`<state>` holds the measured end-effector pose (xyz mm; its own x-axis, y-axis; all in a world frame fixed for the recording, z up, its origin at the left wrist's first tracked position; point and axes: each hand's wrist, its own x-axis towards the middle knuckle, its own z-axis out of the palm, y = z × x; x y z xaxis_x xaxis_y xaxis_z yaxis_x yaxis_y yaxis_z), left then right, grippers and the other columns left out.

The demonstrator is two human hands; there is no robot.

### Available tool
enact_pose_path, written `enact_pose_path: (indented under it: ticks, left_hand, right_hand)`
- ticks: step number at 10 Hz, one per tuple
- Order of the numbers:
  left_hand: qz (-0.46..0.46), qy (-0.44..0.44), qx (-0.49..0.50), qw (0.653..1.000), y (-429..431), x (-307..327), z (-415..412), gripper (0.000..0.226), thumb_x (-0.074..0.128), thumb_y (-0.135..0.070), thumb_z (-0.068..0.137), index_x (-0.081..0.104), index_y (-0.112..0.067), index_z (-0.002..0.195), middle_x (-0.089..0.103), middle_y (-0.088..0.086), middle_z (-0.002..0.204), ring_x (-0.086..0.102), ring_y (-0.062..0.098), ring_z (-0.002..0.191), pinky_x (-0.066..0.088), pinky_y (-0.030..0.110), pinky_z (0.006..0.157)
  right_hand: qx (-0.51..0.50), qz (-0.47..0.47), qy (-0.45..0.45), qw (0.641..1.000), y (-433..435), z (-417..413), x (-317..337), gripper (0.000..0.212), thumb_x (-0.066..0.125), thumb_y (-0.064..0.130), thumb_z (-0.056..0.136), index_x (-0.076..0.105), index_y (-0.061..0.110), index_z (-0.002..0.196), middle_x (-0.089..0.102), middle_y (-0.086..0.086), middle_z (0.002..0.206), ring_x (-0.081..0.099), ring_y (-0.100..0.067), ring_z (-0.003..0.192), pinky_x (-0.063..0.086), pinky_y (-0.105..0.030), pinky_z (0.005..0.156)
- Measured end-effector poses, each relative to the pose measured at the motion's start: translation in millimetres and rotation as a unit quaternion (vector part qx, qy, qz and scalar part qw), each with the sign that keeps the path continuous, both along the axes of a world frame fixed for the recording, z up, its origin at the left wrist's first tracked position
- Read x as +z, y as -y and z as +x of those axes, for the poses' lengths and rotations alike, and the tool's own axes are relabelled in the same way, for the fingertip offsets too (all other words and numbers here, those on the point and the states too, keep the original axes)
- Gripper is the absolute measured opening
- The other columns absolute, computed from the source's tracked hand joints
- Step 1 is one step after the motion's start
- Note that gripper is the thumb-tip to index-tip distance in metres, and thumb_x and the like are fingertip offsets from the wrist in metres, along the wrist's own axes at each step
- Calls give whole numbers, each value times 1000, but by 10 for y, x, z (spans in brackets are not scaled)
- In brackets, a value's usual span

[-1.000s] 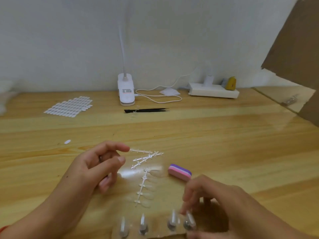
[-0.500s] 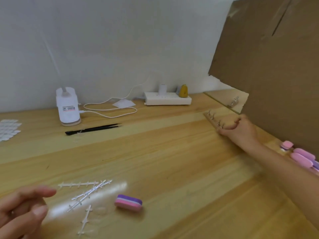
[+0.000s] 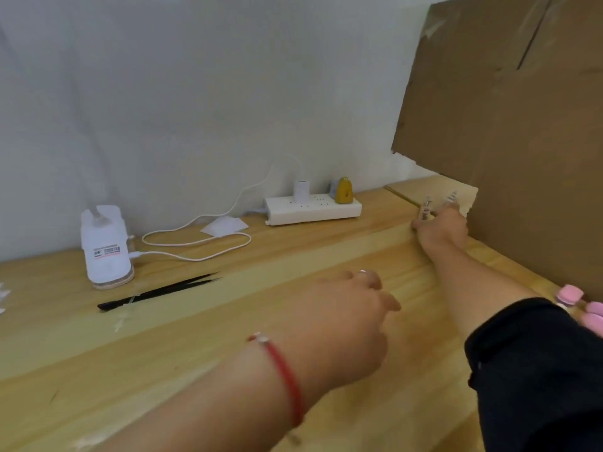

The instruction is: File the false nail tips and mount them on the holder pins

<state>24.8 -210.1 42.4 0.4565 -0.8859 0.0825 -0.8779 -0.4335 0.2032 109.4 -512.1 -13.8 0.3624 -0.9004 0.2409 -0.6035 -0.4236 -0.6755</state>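
That big cardboard panel [image 3: 522,141] right of the power strip [image 3: 313,210] crowds your reach. Your right hand [image 3: 440,228] is at the pin holder [image 3: 426,208], right of the strip; can't tell if it's gripping. Left hand [image 3: 346,324] hangs loose and empty, nearer you than the strip. Holder looks light and tippy, so grab the base. Tweezers [image 3: 156,293] lie left of it.

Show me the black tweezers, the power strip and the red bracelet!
black tweezers [image 3: 160,291], head view, middle of its arms.
power strip [image 3: 313,212], head view, middle of its white body.
red bracelet [image 3: 285,375], head view, middle of the cord.
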Motion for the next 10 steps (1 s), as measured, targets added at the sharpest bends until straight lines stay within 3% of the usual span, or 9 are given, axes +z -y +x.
enact_pose_path:
  ticks: [1, 3, 4, 5, 6, 7, 8, 9, 10]
  left_hand:
    - [71, 14, -1, 997, 859, -195, 136, 56, 41, -32, 99, 21, -25, 150, 13, 3, 159, 14, 24, 145, 25, 46, 112]
    - [77, -40, 17, 996, 1097, -670, 197, 62, 17, -50, 100, -1, -23, 153, -9, -1, 161, -14, 20, 146, -9, 44, 117]
    - [51, -28, 23, 998, 1075, -749, 204, 63, 17, -51, 99, 0, -23, 153, -9, -2, 161, -15, 18, 146, -11, 42, 117]
    - [47, -21, 23, 998, 1093, -762, 191, 63, 16, -51, 99, 0, -24, 153, -9, -2, 161, -15, 17, 146, -11, 42, 117]
    - [43, -35, 24, 998, 1081, -755, 187, 63, 17, -51, 99, 1, -24, 153, -9, -2, 161, -15, 17, 146, -12, 42, 117]
    - [28, -31, 27, 999, 1087, -770, 192, 63, 19, -51, 98, 5, -24, 153, -5, -2, 161, -12, 18, 147, -10, 43, 117]
    - [26, -25, 32, 999, 1091, -764, 194, 62, 21, -51, 98, 9, -23, 153, -1, -1, 161, -8, 19, 147, -7, 43, 118]
    - [42, -29, 29, 998, 1066, -666, 165, 61, 26, -49, 99, 15, -21, 152, 5, 1, 161, -1, 21, 147, -1, 44, 119]
    - [70, -43, 12, 997, 936, -368, 152, 56, 43, -37, 97, 29, -18, 148, 29, 9, 154, 25, 25, 141, 15, 42, 117]
  right_hand:
    - [-17, 5, 12, 1000, 49, 35, 18, 52, 77, 23, 81, 52, 1, 121, 63, -21, 117, 60, -37, 109, 50, -40, 82]
    - [16, -55, -22, 998, 192, 139, -20, 34, 73, 29, 83, 58, 7, 105, 66, -19, 108, 62, -37, 102, 49, -39, 77]
    - [75, -80, -22, 994, 228, 166, -82, 23, 66, 31, 86, 53, 15, 75, 65, -12, 87, 62, -33, 88, 45, -33, 67]
    - [75, -110, -22, 991, 244, 183, -116, 10, 57, 21, 86, 58, 13, 81, 66, -12, 86, 61, -33, 84, 44, -32, 65]
    - [60, -104, -40, 992, 273, 206, -129, 18, 54, 12, 86, 56, 10, 103, 65, -16, 97, 61, -36, 91, 46, -36, 69]
    - [106, -81, -16, 991, 265, 147, -112, 15, 52, 7, 87, 53, 14, 99, 63, -12, 100, 57, -31, 88, 40, -30, 70]
    - [186, -77, 100, 974, 36, 9, 1, 15, 54, 1, 87, 58, 15, 91, 65, -5, 97, 57, -21, 82, 41, -25, 70]
    - [326, -25, 304, 895, -321, -386, 406, 18, 61, 13, 84, 68, 29, 86, 71, 4, 89, 58, -10, 65, 46, -16, 57]
    - [506, 29, 430, 747, -339, -1048, 925, 18, 61, 23, 93, 68, 15, 108, 70, -9, 97, 59, -11, 59, 44, -19, 44]
